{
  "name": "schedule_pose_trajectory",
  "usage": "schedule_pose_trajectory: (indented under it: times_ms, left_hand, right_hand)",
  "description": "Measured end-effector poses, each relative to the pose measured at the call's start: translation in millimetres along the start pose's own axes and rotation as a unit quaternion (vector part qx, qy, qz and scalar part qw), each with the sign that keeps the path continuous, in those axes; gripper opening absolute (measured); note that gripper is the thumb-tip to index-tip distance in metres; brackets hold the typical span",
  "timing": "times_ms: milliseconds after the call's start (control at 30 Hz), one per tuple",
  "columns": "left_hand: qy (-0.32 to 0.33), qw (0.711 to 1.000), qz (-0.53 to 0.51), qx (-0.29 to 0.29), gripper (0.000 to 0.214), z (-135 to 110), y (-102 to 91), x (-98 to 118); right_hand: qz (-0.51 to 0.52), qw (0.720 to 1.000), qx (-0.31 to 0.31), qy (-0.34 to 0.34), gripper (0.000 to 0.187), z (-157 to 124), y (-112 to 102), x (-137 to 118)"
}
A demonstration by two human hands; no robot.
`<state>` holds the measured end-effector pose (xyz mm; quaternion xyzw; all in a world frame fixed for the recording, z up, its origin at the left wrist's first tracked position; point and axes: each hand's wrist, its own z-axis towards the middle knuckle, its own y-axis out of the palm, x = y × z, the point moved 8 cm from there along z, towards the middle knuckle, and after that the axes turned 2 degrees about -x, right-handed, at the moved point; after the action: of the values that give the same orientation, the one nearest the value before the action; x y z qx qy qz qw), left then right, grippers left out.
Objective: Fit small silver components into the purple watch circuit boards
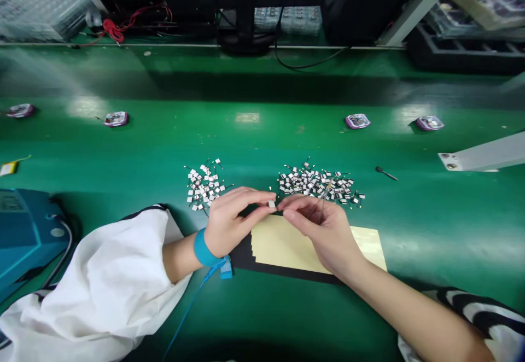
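Observation:
My left hand (232,214) and my right hand (318,225) meet at the middle of the green bench, fingertips pinched together on one small white square part (271,204). The right hand also holds thin tweezers (326,191) that slant up from its fingers. A blue wrist strap (204,248) with a coiled lead sits on my left wrist. Beneath the hands lies a pale yellow sheet (283,244) on a black backing. Two heaps of the same small white parts lie just beyond: one pile on the left (204,184), a larger pile on the right (318,183).
A blue device (24,231) stands at the left edge. Several small purple-rimmed pieces (116,118) lie along the far strip of the bench. A white bracket (484,157) juts in from the right, with a small dark screw-like item (385,173) near it. Black equipment and cables line the back.

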<state>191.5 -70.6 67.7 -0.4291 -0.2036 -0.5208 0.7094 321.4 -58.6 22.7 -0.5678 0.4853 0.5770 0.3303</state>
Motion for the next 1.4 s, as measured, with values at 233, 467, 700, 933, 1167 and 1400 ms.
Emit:
schedule_pose_trajectory:
  times_ms: [233,467,700,933,1167,1400]
  left_hand:
    - [0.083,0.996,0.019,-0.037,0.021,-1,3.7,15]
    - [0.104,0.993,0.027,-0.051,0.023,-3,5.1,20]
    - [0.139,0.987,0.014,-0.086,0.033,-8,8.7,27]
    - [0.121,0.991,0.016,-0.062,0.025,-5,6.0,25]
    - [0.112,0.991,0.039,-0.068,0.019,-4,9.5,27]
    - [0.055,0.996,0.062,-0.038,0.022,1,2.4,16]
  right_hand:
    - [0.049,0.999,-0.014,0.018,0.007,-1,9,1]
    - [-0.006,1.0,-0.018,0.016,0.004,0,6,-3]
    - [0.017,0.998,-0.025,0.056,0.014,0,8,2]
    - [0.035,0.987,-0.089,0.126,0.018,7,4,4]
    - [-0.163,0.98,-0.061,0.099,0.027,9,-3,-6]
    - [-0.197,0.975,-0.082,0.062,0.021,10,-1,-12]
